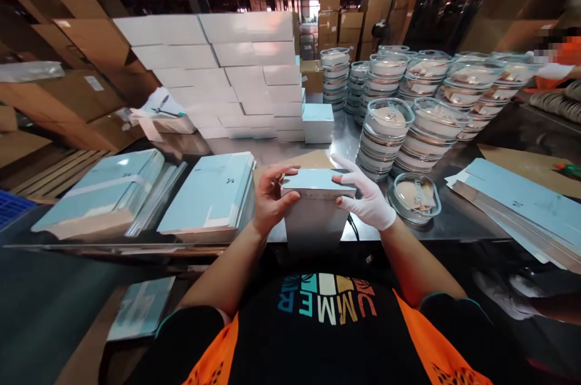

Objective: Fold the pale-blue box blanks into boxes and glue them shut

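Observation:
Both my hands hold a pale blue box [316, 203] upright at the near edge of the steel table [349, 137]. My bare left hand [270, 200] grips its left side, fingers curled over the top edge. My right hand [367, 194], in a white glove, presses the right side with fingers over the lid. One round clear container [415, 196] with a lid lies just right of my gloved hand.
Stacks of flat light-blue carton blanks [211, 194] lie left, more blanks [517, 206] right. Stacked round clear containers [408, 118] fill the right rear, a wall of white boxes [227, 70] the rear left. Another person's sleeve [563, 61] shows far right.

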Available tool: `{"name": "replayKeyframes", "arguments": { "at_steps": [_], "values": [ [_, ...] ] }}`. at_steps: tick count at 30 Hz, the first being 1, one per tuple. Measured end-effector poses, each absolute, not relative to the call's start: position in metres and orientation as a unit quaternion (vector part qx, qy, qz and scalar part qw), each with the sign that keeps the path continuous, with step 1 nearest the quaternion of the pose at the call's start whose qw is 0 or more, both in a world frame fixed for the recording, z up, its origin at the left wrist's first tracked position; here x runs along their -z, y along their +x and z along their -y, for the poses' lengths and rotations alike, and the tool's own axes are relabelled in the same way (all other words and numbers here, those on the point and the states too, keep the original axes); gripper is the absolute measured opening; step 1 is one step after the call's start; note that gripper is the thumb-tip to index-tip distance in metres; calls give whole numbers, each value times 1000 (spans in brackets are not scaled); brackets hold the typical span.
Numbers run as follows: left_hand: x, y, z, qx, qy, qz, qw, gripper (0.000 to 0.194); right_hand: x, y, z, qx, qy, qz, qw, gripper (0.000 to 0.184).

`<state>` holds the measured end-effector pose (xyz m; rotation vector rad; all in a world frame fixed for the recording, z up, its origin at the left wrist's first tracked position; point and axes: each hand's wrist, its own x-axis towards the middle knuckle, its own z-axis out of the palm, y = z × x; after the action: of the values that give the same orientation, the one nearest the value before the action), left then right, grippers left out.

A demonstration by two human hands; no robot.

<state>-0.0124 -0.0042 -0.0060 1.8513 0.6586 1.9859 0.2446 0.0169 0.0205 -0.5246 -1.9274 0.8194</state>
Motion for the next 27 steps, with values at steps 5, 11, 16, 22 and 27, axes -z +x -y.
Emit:
{"name": "replayKeyframes", "arguments": {
  "at_steps": [5,11,16,22,27],
  "values": [
    [-9,-29,15,-632,741,-206,97,16,-24,246,-8,-289,-160,819,470,28],
    [-42,-27,32,-424,853,-306,-2,35,-23,227,6,-179,-158,866,439,44],
    [-57,-20,32,-345,877,-323,-84,59,-17,254,12,-164,-223,859,431,94],
    [-59,-67,14,-578,709,-392,-98,83,29,375,-3,19,-624,721,302,62],
    [0,-80,-2,-721,562,-399,77,87,60,421,-2,22,-671,635,382,9]
  ]
}}
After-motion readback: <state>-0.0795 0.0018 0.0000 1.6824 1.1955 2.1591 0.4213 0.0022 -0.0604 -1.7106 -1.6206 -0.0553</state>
